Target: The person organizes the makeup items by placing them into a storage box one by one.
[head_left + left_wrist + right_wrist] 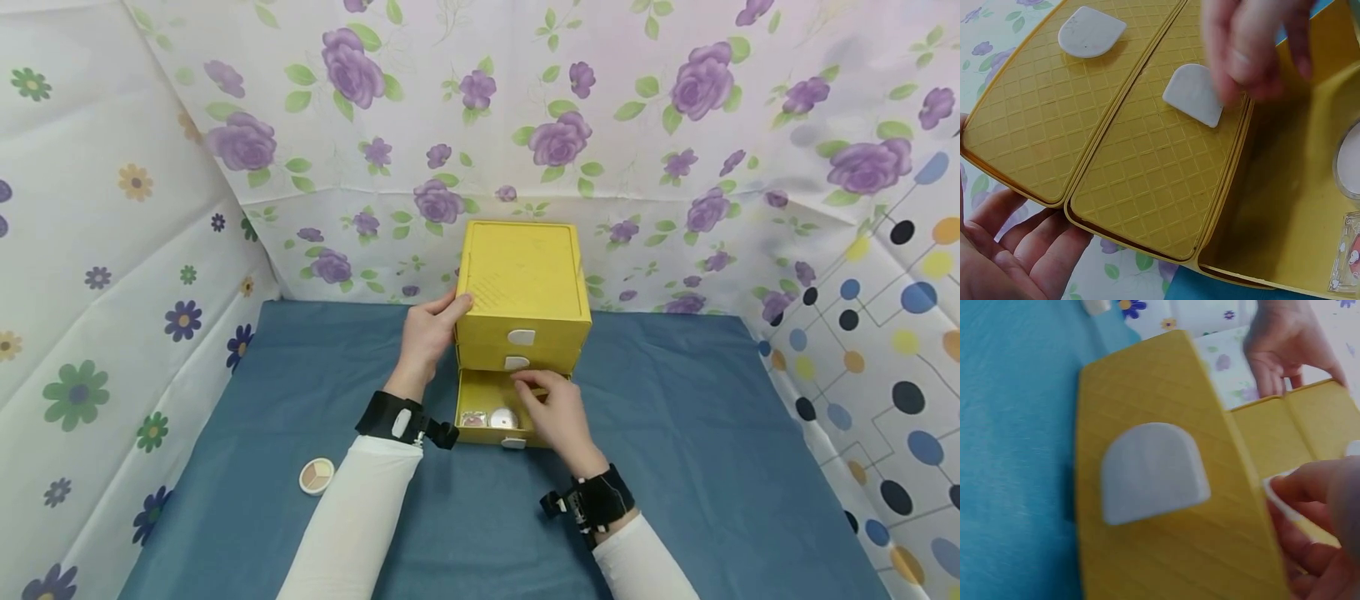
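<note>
A yellow drawer cabinet (525,271) stands on the cloth, its bottom drawer (480,435) pulled out. My left hand (429,337) holds the cabinet's left side, thumb near the top edge and fingers along the side. Over the open drawer, my right hand (557,412) has its thumb and bent fingers at the white handle (1196,94) of the drawer above. Blur hides whether they pinch that handle. Inside the bottom drawer lie a round white disc-like item (502,418) and a small clear square case (473,419) with pink in it.
A round palette with several beige tones (317,476) lies on the blue cloth (247,533) left of my left forearm. Floral fabric (390,142) hangs close behind the cabinet, and patterned fabric walls flank both sides.
</note>
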### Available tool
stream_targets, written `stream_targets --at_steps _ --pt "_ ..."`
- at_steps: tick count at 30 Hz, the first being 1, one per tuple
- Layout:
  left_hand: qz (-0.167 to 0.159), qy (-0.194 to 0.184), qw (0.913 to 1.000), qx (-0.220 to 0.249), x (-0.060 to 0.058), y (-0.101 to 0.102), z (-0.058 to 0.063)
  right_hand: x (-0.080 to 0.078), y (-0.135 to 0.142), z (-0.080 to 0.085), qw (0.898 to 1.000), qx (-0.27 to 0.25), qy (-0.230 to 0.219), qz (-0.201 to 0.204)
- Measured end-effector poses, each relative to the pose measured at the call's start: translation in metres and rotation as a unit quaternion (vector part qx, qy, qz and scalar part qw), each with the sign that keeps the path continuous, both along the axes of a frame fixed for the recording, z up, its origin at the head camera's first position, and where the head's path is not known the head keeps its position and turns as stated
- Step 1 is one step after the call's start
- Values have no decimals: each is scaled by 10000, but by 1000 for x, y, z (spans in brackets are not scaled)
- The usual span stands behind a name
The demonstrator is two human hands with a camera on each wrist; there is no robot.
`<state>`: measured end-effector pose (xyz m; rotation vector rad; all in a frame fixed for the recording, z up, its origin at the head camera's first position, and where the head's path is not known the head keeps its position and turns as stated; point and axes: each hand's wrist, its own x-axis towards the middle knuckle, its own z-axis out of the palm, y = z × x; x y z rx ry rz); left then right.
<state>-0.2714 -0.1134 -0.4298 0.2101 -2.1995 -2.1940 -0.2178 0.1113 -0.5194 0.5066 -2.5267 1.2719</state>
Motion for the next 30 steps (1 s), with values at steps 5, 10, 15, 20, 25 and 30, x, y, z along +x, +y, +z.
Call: stream_targets --at_steps 5,10,15,20,25,30 --pt "10 -2 10000 27 0 0 -1 0 8 29 9896 -836 1147 -238" --pt "7 35 10000 29 0 0 -1 -5 22 68 9583 -1453 2303 -867" --pt "-1 65 10000 51 0 0 -2 -21 38 99 9609 -2043 1345 -1295" --pt "74 66 10000 -6 -2 1 -3 -41 50 107 9545 -2574 -1409 -538" --pt "-43 59 10000 -25 -2 3 -2 -51 53 99 9278 -2780 -2465 -331" --pt "-7 -39 10000 -2 1 1 0 -51 55 93 9170 -3093 -2512 -199"
